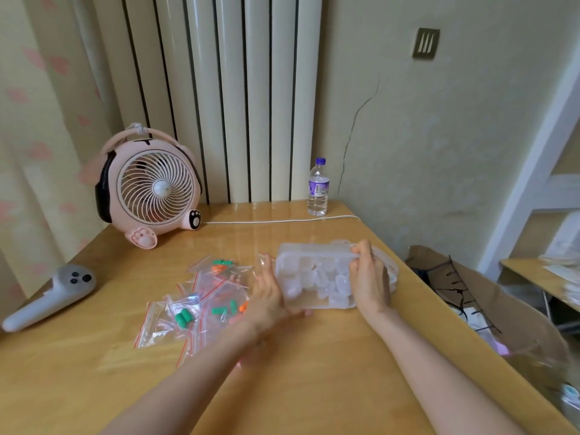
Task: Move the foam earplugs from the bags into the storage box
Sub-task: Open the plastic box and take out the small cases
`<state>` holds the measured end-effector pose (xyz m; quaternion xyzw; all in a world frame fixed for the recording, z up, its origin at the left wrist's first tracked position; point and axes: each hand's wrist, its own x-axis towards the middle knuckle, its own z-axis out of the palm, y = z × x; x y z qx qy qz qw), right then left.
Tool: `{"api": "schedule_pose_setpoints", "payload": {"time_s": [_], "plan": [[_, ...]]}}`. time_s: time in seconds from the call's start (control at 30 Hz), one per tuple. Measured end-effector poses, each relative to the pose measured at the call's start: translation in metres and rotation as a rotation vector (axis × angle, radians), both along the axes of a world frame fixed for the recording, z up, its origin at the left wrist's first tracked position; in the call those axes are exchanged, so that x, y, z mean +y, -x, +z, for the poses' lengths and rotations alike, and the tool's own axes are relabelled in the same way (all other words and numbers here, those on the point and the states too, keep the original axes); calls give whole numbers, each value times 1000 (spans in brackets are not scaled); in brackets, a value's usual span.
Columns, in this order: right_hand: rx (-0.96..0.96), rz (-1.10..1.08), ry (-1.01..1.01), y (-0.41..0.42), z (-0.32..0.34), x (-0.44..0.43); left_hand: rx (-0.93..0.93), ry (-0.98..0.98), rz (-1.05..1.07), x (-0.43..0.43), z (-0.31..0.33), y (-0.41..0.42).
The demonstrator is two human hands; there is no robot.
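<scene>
- Right hand [370,284]: closed grip; fingers curled over the far right rim of the storage box [314,277], thumb side toward the camera, pinching the edge.
- Left hand [266,296]: laid against the box's left end, fingers fairly straight and pointing away from the person. Motion blur hides whether the thumb clasps the underside, so its grip cannot be told.
- Storage box: translucent, pale, held between both hands over the right part of the wooden table [314,372]. It holds rounded pale shapes, too hazy to identify. A lid-like flap shows behind the right hand; its outline is unclear.
- Bags [194,302]: clear zip bags with red seal strips, heaped just left of the left hand, overlapping one another.
- Foam earplugs [183,318]: green and orange pieces, inside the bags; the exact count is not readable.
- Pink fan [153,186]: upright at the table's far left; white cord [282,220] runs from it.
- Water bottle [318,186]: upright, far edge.
- Grey controller [50,296]: lying at the left edge.
- Cardboard carton [486,296]: right of the table, contents indistinct.
</scene>
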<state>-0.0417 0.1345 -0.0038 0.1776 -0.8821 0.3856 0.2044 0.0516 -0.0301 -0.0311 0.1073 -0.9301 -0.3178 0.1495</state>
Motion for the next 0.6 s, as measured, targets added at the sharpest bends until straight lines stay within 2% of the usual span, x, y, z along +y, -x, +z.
{"api": "schedule_pose_setpoints", "payload": {"time_s": [0.1,0.17,0.2,0.27,0.6], "plan": [[18,-1,93,0,-7,-2,88,78,58,19,-6,-7],[-12,59,157,2,-11,-3,84,11,76,25,-11,-11],[30,74,133,4,-13,-4,81,-22,83,26,-12,-13],[105,97,92,4,-16,-4,81,-25,94,28,-15,-14],[253,145,275,0,-15,-1,29,-59,86,33,-8,-17]]}}
